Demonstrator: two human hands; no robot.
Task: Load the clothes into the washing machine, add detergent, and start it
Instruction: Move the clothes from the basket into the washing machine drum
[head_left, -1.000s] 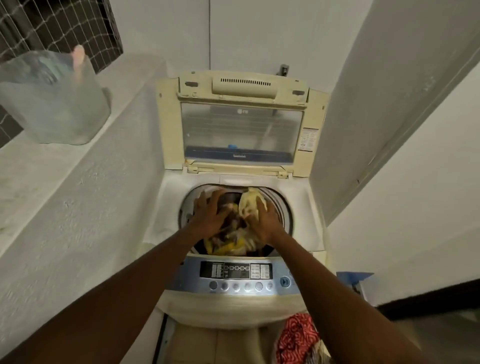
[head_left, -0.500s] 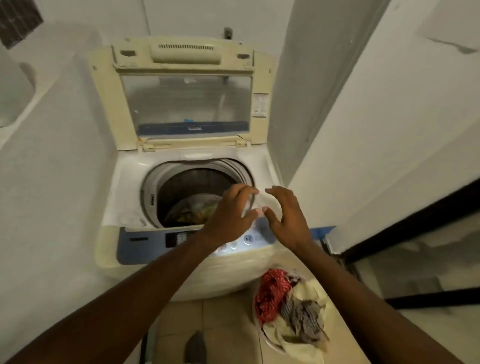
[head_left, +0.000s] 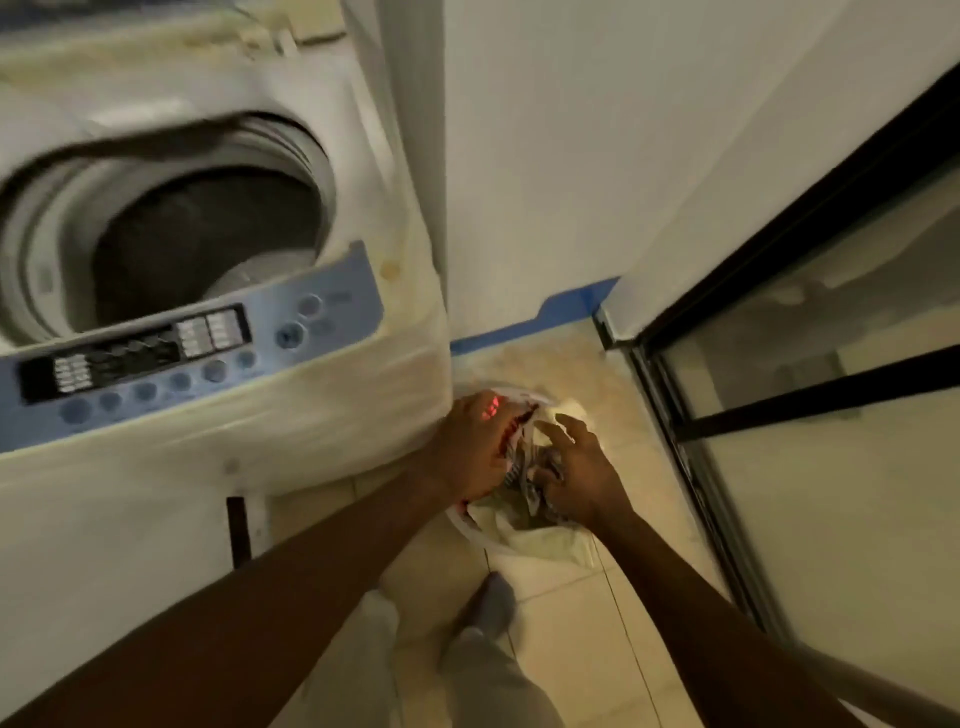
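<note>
A white top-loading washing machine (head_left: 322, 431) stands at the left with its drum (head_left: 208, 234) open and dark inside; the view is too blurred to show what lies in it. On the floor by its right front corner sits a white basket (head_left: 469, 529) holding clothes (head_left: 535, 543) in red, grey-striped and cream cloth. Both my hands are down in the basket. My left hand (head_left: 472, 441) lies on the red cloth with its fingers dug in. My right hand (head_left: 579, 475) curls its fingers into the grey-striped cloth, thumb stretched out. No detergent is in view.
The blue control panel (head_left: 156, 358) with round buttons runs along the machine's front edge. A black-framed glass door (head_left: 779, 405) closes in the right side. A white wall (head_left: 545, 156) stands behind the basket. My feet (head_left: 493, 603) are on pale floor tiles just below the basket.
My hands left the drum, passed over the control panel and dropped into the basket on the floor. The view swung down and to the right.
</note>
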